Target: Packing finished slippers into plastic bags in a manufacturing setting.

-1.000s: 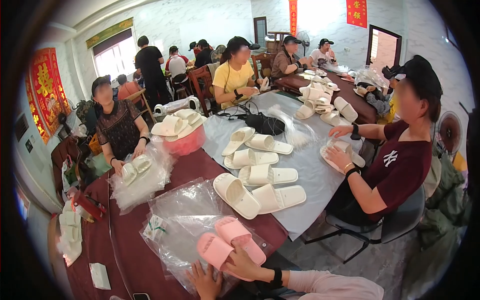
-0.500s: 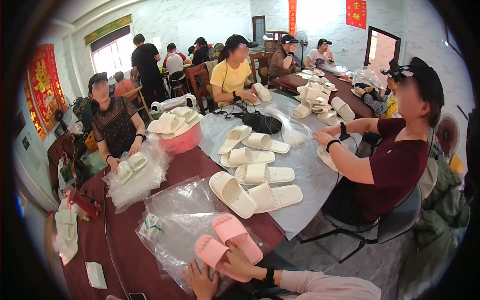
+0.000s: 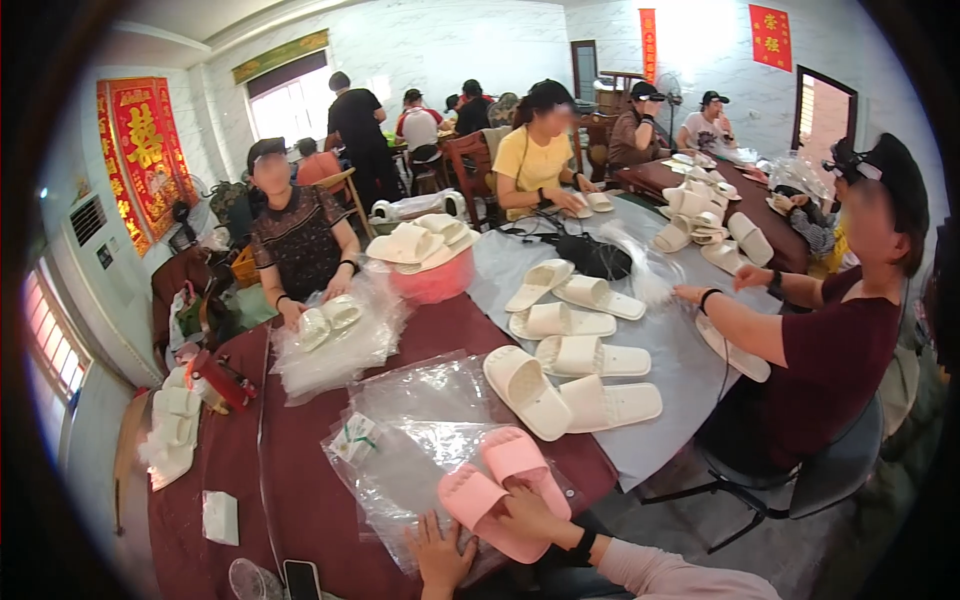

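Pink slippers: basically no change over the last second. The pair lies on the clear bags at the near table edge. Right hand is on the pair, fingers at one slipper's opening; can't tell how firmly it grips. Left hand is spread flat at the bags' edge, apart from the right. Main change is the view: everything sits further right, more phone showing. Reads as a pause, pair still unbagged.
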Demonstrator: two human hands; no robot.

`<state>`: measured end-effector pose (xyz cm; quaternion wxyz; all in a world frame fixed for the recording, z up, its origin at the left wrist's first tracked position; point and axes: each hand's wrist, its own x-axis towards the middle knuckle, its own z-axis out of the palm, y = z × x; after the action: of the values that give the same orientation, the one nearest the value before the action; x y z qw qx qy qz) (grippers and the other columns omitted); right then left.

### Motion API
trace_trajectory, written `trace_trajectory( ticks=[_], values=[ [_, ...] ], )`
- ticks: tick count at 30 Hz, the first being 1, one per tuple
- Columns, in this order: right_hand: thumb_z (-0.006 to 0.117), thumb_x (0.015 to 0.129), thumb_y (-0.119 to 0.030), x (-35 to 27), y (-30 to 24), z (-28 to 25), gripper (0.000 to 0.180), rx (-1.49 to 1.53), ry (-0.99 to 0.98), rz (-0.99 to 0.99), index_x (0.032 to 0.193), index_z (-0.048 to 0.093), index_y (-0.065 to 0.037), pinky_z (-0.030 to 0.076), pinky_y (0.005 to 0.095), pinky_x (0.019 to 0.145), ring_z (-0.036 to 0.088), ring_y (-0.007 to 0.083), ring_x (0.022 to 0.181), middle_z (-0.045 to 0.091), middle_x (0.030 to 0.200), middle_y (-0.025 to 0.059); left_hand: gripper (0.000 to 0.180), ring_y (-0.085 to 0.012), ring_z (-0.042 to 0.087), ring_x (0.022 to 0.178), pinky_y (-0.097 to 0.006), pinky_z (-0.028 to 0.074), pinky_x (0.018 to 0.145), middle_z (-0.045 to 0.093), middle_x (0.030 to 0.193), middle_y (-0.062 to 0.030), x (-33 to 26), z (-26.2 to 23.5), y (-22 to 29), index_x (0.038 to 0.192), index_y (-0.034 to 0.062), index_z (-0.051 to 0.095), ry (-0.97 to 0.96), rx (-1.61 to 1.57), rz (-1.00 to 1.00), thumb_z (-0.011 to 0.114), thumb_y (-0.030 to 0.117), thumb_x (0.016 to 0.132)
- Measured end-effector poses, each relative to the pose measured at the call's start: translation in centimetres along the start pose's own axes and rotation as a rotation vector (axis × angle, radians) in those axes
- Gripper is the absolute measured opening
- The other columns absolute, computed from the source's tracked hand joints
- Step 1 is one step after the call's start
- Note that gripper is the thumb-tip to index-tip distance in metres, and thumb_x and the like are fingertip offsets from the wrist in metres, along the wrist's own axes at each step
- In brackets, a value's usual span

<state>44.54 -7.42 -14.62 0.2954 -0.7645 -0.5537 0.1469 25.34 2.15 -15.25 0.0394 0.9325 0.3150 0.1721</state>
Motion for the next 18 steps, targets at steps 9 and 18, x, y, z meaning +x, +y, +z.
trace_trajectory(
  ticks=[9, 18],
  values=[
    [0.056, 0.083, -0.039, -0.3, 0.5, 1.3, 0.054, -0.186, 0.112, -0.064, 0.115, 0.058, 0.003, 0.024, 0.045, 0.109, 0.04, 0.0362, 0.128, 0.046, 0.132, 0.0249, 0.053, -0.0422, 0.036, 0.128, -0.065, 0.012, 0.106, 0.044, 0.135, -0.025, -0.1, 0.3, -0.1, 0.12, 0.0179, 0.061, -0.011, 0.014, 0.005, 0.058, 0.052, 0.08],
    [0.057, 0.082, -0.04, -0.2, 0.4, 1.1, 0.052, -0.159, 0.137, -0.074, 0.11, 0.061, 0.003, 0.024, 0.0432, 0.109, 0.042, 0.0352, 0.126, 0.05, 0.129, 0.0246, 0.051, -0.0424, 0.037, 0.128, -0.064, 0.011, 0.107, 0.044, 0.135, -0.0246, 0.1, 0.2, 0.0, 0.12, 0.0183, 0.061, -0.006, -0.041, -0.013, 0.057, 0.052, 0.081]
  ],
)
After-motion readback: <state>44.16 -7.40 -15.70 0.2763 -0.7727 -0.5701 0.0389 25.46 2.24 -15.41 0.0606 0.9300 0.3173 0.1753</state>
